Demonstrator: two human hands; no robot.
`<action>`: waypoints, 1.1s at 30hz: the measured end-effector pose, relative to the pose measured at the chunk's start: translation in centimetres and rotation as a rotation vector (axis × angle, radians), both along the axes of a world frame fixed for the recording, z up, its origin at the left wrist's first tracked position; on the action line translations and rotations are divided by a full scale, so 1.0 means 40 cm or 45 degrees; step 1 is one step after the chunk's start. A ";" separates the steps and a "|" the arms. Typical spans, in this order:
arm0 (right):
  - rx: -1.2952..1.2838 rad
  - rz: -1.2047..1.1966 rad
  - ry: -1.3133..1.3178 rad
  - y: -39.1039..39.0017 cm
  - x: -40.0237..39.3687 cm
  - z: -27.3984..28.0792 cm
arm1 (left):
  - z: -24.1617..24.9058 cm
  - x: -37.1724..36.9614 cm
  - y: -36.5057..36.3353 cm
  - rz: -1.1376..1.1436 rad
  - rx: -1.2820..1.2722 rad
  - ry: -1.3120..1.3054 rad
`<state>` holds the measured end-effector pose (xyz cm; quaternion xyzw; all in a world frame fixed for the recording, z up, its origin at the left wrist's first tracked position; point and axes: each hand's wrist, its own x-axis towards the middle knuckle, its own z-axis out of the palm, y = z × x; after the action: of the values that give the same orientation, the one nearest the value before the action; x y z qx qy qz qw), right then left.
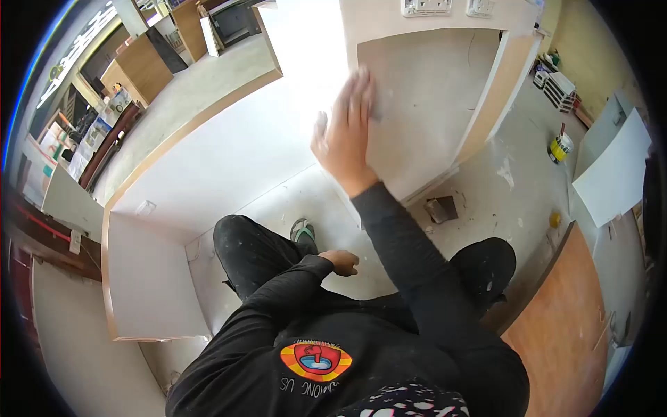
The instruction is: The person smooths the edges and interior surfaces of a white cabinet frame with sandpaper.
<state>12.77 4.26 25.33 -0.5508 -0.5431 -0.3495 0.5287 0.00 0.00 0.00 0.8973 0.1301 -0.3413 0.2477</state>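
Right hand (345, 135) up by the white panel (285, 115), fingers together, thumb out; flat and light suits it. Left hand (339, 263) half curled, grip unclear.

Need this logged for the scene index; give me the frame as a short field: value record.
right hand: raised, fingers extended at the white panel by the arched opening; contact, or anything under the blurred fingers, unclear
left hand: low, between the knees, fingers curled; contents not visible
floor, right: dark flat piece; yellow-and-white tub, stick upright in it
lower right: orange-brown board
top: sockets above the opening
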 end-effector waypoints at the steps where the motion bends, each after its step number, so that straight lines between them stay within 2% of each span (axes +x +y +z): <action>1: 0.044 0.021 0.038 -0.003 -0.005 0.064 | 0.002 0.003 0.002 -0.007 0.003 -0.023; 3: 0.099 0.033 0.100 -0.012 -0.012 0.067 | 0.013 -0.010 0.004 -0.022 0.016 -0.023; 5: -0.077 0.012 0.140 -0.024 -0.015 -0.055 | 0.022 0.001 0.000 0.010 0.005 0.045; 7: -0.161 -0.096 0.149 -0.025 -0.009 -0.266 | 0.006 -0.010 0.008 0.020 0.011 0.011; 10: -0.155 0.101 0.583 -0.064 -0.030 -0.477 | 0.017 -0.025 0.020 0.065 0.043 -0.012; 13: -0.194 0.270 0.898 -0.105 0.003 -0.512 | 0.074 -0.020 0.062 0.155 0.171 -0.048; 14: -0.241 0.347 1.056 -0.115 0.018 -0.508 | 0.017 -0.027 0.115 0.289 0.216 -0.206; 15: -0.242 0.359 1.051 -0.119 0.028 -0.491 | 0.117 -0.015 0.110 0.445 0.281 -0.265; 16: -0.144 0.281 1.142 -0.119 0.037 -0.464 | 0.121 -0.014 0.148 0.517 0.389 -0.620; 17: -0.044 0.203 1.231 -0.116 0.048 -0.447 | 0.167 0.011 0.171 0.827 0.502 -0.706; 18: -0.018 0.209 1.212 -0.109 0.067 -0.457 | 0.317 0.033 0.153 0.992 0.501 -0.769; 20: 0.006 0.147 1.321 -0.086 0.093 -0.495 | 0.420 0.065 0.172 1.011 0.733 -1.549; 21: 0.020 0.067 1.434 -0.071 0.106 -0.520 | 0.497 0.086 0.171 0.933 0.749 -1.780; 22: 0.031 0.135 1.661 -0.050 0.122 -0.551 | 0.577 0.107 0.169 0.843 0.759 -2.011; 23: 0.036 0.146 1.654 -0.043 0.126 -0.553 | 0.637 0.127 0.176 0.780 0.780 -2.105; 25: 0.332 0.411 2.107 -0.035 0.133 -0.551 | 0.744 0.168 0.197 0.619 0.904 -2.287; 26: 0.307 0.529 2.181 -0.033 0.151 -0.572 | 0.789 0.188 0.209 0.522 1.008 -2.367; 29: 0.298 0.710 2.196 -0.068 0.163 -0.546 | 0.884 0.237 0.253 0.469 1.118 -2.521; 33: 0.327 0.624 2.176 -0.084 0.190 -0.521 | 0.968 0.246 0.287 0.515 1.036 -2.557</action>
<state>20.36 0.89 4.48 -0.4284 -0.0235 0.2441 0.8697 9.82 11.49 38.70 0.7430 0.1168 0.6587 -0.0220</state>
